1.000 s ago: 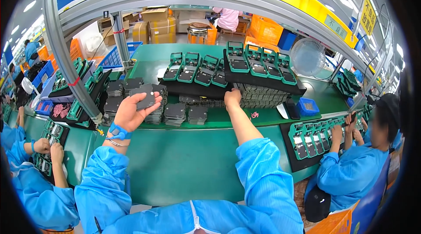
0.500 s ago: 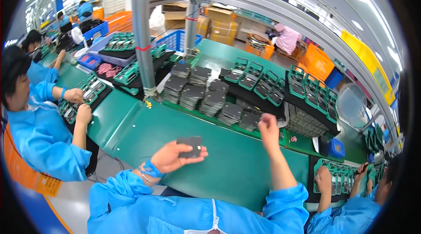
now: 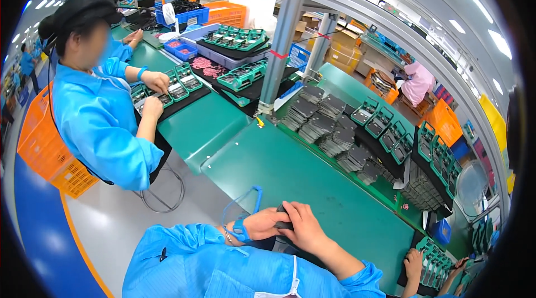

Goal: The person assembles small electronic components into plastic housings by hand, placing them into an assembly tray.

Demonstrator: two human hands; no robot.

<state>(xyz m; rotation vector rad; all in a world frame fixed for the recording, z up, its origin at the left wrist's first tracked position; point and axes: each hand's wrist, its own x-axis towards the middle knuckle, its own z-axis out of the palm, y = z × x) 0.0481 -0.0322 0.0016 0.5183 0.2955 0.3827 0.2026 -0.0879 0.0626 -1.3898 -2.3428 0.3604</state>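
Close to my body, at the table's front edge, my two hands meet around a thin dark grey plate (image 3: 283,217). Its near side rests in my left hand (image 3: 263,224), with the fingers closed on it. My right hand (image 3: 305,227) covers it from the other side, fingers curled over its edge. Most of the plate is hidden by the fingers. A blue wrist strap (image 3: 240,230) with a cord is round my left wrist. Beyond my hands, several stacks of similar dark plates (image 3: 337,137) stand along the far side of the green table (image 3: 279,158).
Green frames (image 3: 381,122) holding dark parts sit on black mats behind the stacks. A metal post (image 3: 282,41) rises at the far edge. At left, a co-worker (image 3: 106,113) handles green frames; another's hand (image 3: 413,264) works at lower right. A blue bin (image 3: 442,231) stands at right.
My right hand has come back from near the stacks to the plate. My left hand, earlier open beneath the plate, has closed on it nearer my body. The view has turned left.
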